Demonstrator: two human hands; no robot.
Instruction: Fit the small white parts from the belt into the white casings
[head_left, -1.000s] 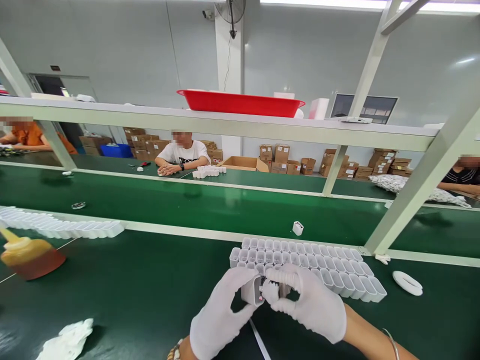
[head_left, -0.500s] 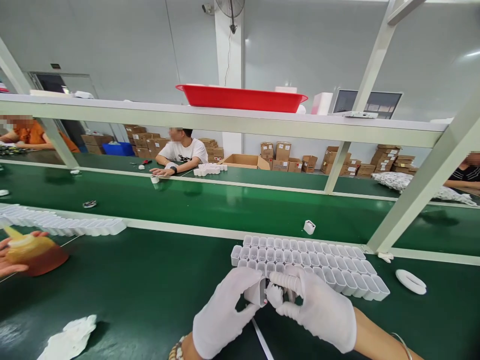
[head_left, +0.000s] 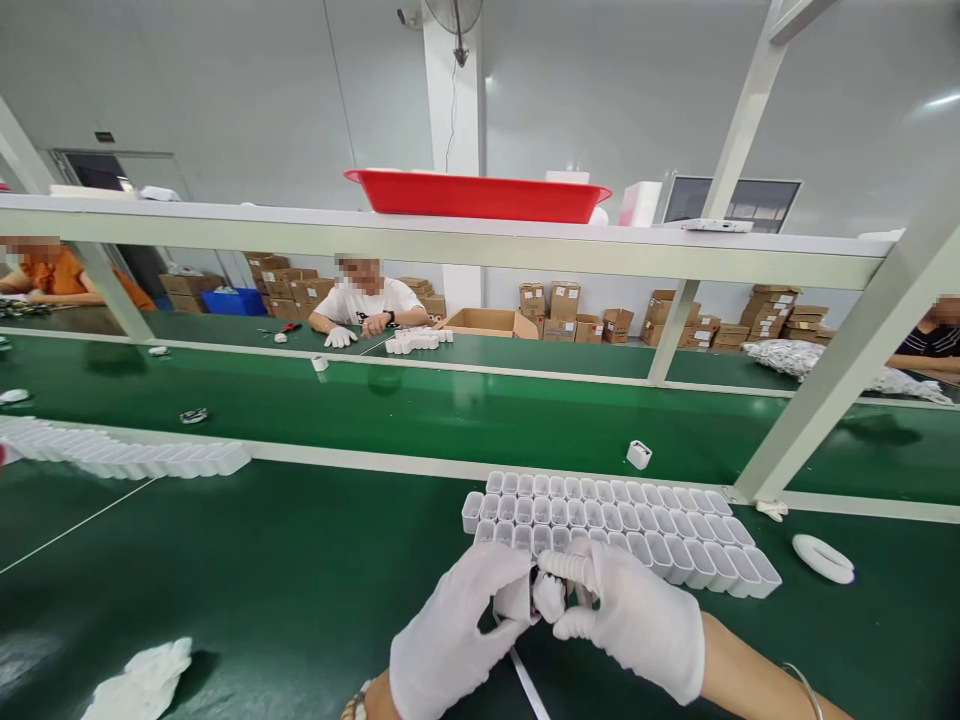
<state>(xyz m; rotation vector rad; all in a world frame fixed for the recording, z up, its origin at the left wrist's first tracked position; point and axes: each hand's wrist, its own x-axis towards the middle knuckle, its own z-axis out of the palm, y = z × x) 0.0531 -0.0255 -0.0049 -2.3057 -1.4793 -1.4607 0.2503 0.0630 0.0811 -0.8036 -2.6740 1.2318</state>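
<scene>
My left hand (head_left: pixel 457 630), in a white glove, is closed around a small white plastic housing (head_left: pixel 512 598), tilted with its mouth to the right. Opposite it, my gloved right hand (head_left: pixel 626 612) pinches a small part with dark edges at the housing's mouth; fingers cover most of it, so its kind is unclear. The two pieces touch or nearly touch. Just beyond my hands stand rows of open white plastic housings (head_left: pixel 705 560), partly hidden by my fingers. A thin white strip (head_left: pixel 529 686) lies on the dark green table below my hands.
A green conveyor belt (head_left: pixel 450 410) carries a white housing (head_left: pixel 639 455). A white ring-shaped piece (head_left: pixel 823 558) lies right, a crumpled white cloth (head_left: pixel 142 680) left. More housings (head_left: pixel 150 455) line the left edge. A slanted post (head_left: pixel 840 370) supports a shelf holding a red tray (head_left: pixel 480 195).
Pieces on the belt have shifted right. A co-worker's hand with a yellow and orange-brown object has left the view at left. The person opposite has moved their hands. My hands stay nearly in place.
</scene>
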